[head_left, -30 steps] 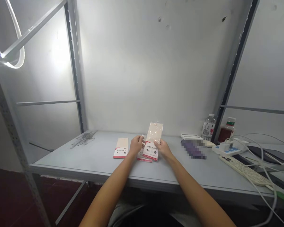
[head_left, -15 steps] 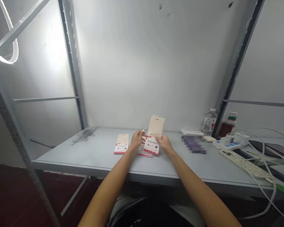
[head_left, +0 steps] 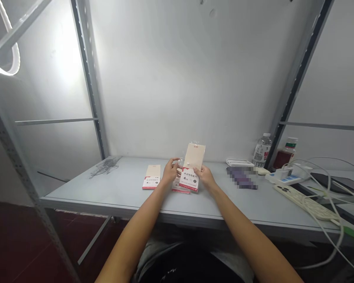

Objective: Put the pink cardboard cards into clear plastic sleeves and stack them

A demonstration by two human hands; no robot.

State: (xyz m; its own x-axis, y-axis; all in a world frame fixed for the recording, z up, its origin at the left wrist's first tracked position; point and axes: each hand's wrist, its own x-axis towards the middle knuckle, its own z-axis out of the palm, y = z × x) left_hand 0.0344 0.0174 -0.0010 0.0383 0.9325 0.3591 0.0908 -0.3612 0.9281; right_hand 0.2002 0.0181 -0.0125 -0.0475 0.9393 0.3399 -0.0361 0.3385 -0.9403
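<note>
My right hand (head_left: 205,175) grips a ruler set packet (head_left: 194,161) by its right edge, thumb across the front. The packet is tilted upright above the table, a cream sleeve with a white-and-red printed label inside clear plastic. On the packet's left, my left hand (head_left: 170,171) has its fingers curled at a loose piece of clear plastic bag (head_left: 181,162); the exact finger contact is hard to see. Behind and below lies a second ruler set (head_left: 180,189), partly covered by the held one. Another ruler set (head_left: 152,177) lies flat to the left of my left hand.
Crumpled clear plastic (head_left: 106,166) lies at the table's back left. To the right are a pixelated purple item (head_left: 242,179), a white box (head_left: 240,162), a water bottle (head_left: 261,151), a red-brown bottle (head_left: 286,153), a power strip (head_left: 284,180), a keyboard (head_left: 305,202) and tangled cables.
My left hand's fingers have lifted and spread a little by the clear plastic. The right hand keeps its hold on the packet. The whole view has shifted slightly.
</note>
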